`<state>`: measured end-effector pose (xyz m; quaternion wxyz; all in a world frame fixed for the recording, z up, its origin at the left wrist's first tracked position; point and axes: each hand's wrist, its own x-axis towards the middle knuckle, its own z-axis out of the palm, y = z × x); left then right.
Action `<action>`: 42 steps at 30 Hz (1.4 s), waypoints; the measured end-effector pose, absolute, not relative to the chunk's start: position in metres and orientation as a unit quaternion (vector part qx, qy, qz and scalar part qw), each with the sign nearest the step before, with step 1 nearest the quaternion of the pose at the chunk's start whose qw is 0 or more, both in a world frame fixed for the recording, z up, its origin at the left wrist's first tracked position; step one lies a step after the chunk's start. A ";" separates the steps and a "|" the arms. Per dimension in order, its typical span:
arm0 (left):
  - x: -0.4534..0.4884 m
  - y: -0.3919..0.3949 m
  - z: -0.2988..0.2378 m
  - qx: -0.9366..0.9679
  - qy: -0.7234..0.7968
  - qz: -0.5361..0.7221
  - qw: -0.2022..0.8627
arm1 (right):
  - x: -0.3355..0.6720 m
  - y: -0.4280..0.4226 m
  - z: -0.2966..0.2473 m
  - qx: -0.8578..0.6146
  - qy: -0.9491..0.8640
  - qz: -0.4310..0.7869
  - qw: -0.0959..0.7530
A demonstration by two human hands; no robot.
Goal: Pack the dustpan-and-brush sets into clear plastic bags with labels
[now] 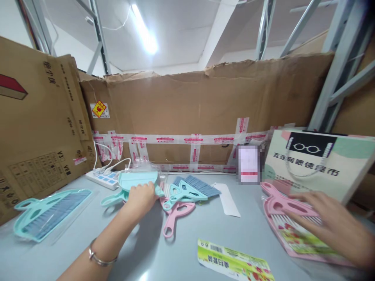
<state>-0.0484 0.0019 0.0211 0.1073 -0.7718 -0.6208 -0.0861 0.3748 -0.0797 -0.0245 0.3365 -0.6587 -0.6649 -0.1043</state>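
My left hand [141, 196] reaches forward and closes its fingers on the edge of a teal dustpan [137, 180] near the back of the grey table [187, 242]. Beside it lie teal brushes [187, 189] and a pink brush [175, 212]. My right hand [325, 220] lies flat, fingers spread, on a pink dustpan and brush set [281, 210] with a flowered card in it at the right.
A bagged teal dustpan set [47, 212] lies at the left. A white power strip [102, 177] sits by the cardboard wall [205, 113]. A green printed label [234, 263] lies near the front. A paper bag [316, 164] stands at the right.
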 end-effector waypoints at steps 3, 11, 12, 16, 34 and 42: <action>-0.055 0.001 0.030 -0.759 -0.644 -0.035 0.092 | 0.320 -0.063 -0.007 -0.606 -0.714 -0.043 0.348; -0.059 -0.008 0.051 -0.843 -0.486 -0.077 0.220 | 0.235 -0.025 0.024 -0.539 -0.735 0.062 0.407; -0.059 -0.010 0.053 -0.858 -0.448 -0.106 0.227 | 0.232 -0.021 0.028 -0.532 -0.726 0.058 0.432; -0.053 -0.020 0.060 -0.915 -0.319 -0.183 0.166 | 0.229 -0.007 0.045 -0.504 -0.705 0.099 0.489; -0.040 -0.002 0.042 -0.608 -0.455 -0.504 -0.412 | 0.180 -0.012 0.013 -0.429 -0.576 0.508 0.476; -0.058 0.018 0.047 -0.349 -0.394 -0.768 -0.365 | 0.166 0.010 -0.032 -0.453 -0.856 0.100 0.231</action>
